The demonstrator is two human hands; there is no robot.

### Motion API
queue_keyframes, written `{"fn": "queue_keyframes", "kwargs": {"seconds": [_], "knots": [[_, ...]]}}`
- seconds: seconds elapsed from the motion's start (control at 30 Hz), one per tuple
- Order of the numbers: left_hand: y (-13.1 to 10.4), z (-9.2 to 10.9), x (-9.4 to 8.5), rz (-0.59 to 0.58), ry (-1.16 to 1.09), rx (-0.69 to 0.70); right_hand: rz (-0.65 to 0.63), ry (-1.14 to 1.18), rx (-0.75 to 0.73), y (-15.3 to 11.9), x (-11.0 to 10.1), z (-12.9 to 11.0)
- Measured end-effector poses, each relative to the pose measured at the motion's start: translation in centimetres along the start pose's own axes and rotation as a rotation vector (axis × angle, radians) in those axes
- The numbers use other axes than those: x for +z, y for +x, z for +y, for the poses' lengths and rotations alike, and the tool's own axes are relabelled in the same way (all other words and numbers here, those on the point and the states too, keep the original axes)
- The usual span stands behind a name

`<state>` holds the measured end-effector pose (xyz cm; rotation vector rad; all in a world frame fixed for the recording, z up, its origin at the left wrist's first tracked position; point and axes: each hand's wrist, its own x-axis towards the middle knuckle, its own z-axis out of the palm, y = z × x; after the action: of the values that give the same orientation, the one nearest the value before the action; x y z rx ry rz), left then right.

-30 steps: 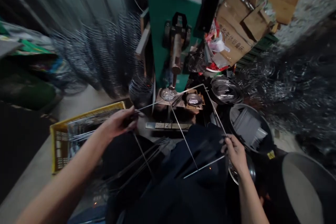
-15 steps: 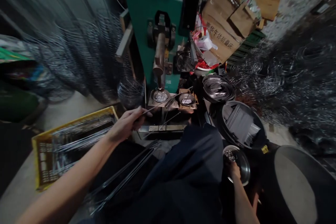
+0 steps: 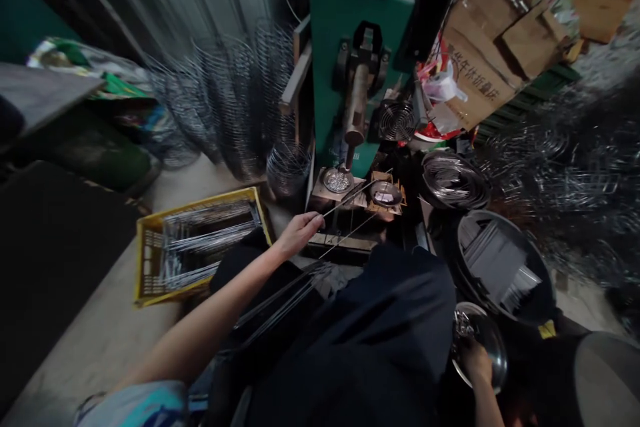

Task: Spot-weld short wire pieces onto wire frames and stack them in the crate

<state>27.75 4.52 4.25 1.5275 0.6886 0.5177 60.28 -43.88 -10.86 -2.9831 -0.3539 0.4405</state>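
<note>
My left hand point(image 3: 302, 232) is closed on a thin metal rod point(image 3: 345, 200), which points up and right in front of the green machine point(image 3: 327, 67). Down at the right, my right hand point(image 3: 476, 361) reaches into a steel bowl point(image 3: 495, 347) with small metal pieces point(image 3: 464, 324) at its upper left side. Its fingertips are dark and blurred, so whether they hold a piece is hidden. Under the machine's cylindrical arm point(image 3: 356, 103) sits a small dish of shiny bits point(image 3: 337, 181). Beside that dish is another one point(image 3: 385, 194) with a pale item inside.
A yellow crate point(image 3: 139, 260) of bent wire stands at the left, wire coils point(image 3: 227, 100) behind it. Longer rods point(image 3: 285, 307) lie by my lap. To the right are a coil tray point(image 3: 455, 179), a round tub of flat strips point(image 3: 495, 267) and a cardboard box point(image 3: 480, 73).
The view has swung left, so the scene sits further right. The rod in my left hand now reaches up toward the two dishes. My right hand remains in the bowl.
</note>
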Motion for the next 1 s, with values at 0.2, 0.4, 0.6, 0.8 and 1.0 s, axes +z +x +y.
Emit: {"fn": "queue_keyframes", "kwargs": {"seconds": [0.2, 0.4, 0.6, 0.8, 1.0], "knots": [[-0.3, -0.3, 0.4, -0.043, 0.314, 0.177, 0.096, 0.113, 0.067, 0.1, -3.5, 1.3], [0.4, -0.5, 0.8, -0.018, 0.418, 0.199, 0.223, 0.249, -0.149, -0.5, -10.6, -9.3], [0.3, 0.0, 0.5, 0.038, 0.464, 0.217, 0.049, 0.688, -0.443, -1.3, -13.7, -22.7], [-0.1, 0.3, -0.4, 0.063, 0.450, 0.222, 0.013, 0.636, -0.578, -2.3, -12.9, -28.5], [0.0, 0.1, -0.8, 0.117, 0.439, 0.226, -0.402, 1.079, -0.616, -3.9, -9.8, -38.6]]}}
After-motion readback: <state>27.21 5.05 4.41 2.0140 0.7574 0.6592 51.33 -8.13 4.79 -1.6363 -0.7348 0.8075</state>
